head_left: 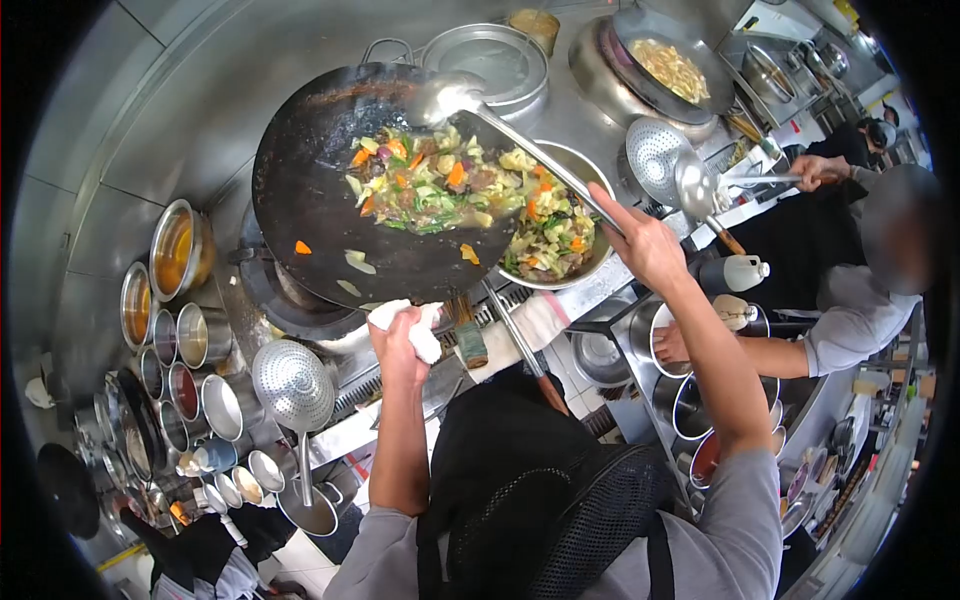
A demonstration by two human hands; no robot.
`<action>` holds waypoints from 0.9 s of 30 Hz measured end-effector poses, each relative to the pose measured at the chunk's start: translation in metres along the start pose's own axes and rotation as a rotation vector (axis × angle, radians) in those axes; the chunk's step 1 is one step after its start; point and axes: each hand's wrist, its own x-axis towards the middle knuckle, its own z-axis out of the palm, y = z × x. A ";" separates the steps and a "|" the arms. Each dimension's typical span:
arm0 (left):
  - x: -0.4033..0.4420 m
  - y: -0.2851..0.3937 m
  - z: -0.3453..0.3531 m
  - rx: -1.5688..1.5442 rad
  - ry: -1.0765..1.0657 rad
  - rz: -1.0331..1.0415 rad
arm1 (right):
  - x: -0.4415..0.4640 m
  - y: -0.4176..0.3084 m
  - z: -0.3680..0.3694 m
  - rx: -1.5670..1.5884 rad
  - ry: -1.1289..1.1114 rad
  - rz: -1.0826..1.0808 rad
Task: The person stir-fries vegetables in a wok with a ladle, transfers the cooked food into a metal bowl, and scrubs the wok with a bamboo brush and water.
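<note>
My left hand point(402, 350) is closed around a folded white cloth point(424, 336) at the near rim of a large black wok point(300, 215). The wok is raised off the burner point(272, 285) and tilts to the right. Chopped cabbage, carrot and other stir-fried pieces point(425, 180) lie in it. Under its right edge stands a metal bowl point(598, 262) holding more of the same food. My right hand point(650, 245) grips the long handle of a steel ladle point(440, 100), whose head is over the wok's far right side.
A perforated skimmer point(293, 385) lies at the near left, by several metal seasoning pots point(203, 335). Behind stands a round lidded pot point(487, 62). Another wok point(668, 75) with food sits at the back right. A co-worker point(860, 300) holding a ladle point(697, 185) is on the right.
</note>
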 end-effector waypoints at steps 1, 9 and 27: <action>-0.003 0.001 -0.001 -0.020 -0.017 -0.005 | 0.010 -0.005 0.001 0.014 0.002 -0.010; 0.003 0.003 0.001 -0.079 -0.029 -0.023 | -0.015 0.011 -0.031 -0.337 -0.198 -0.062; 0.051 -0.036 0.016 -0.138 -0.082 0.030 | -0.131 0.046 -0.106 -0.456 -0.081 -0.013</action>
